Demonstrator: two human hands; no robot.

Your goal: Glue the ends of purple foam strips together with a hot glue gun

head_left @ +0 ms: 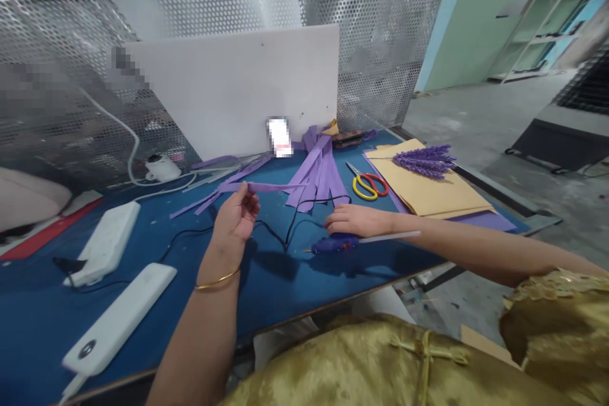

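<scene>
My left hand [239,214] pinches a long purple strip [273,188] between thumb and fingers, just above the table. The strip stretches to the right, level, past the hand. My right hand [359,221] is closed around the handle of a blue glue gun [335,243], which is mostly hidden by the fingers. Its nozzle points left, and a pale glue stick [390,236] sticks out at the back. Beyond the hands lies a fanned bundle of purple strips [316,168]. Scissors [366,183] with red and yellow handles rest past my right hand.
Purple lavender-like sprigs [425,160] lie on tan sheets [442,193] at the right. A lit phone [280,137] leans on a white board [247,89]. White power strips [121,320] lie at the left. The glue gun's black cord [285,242] loops between my hands.
</scene>
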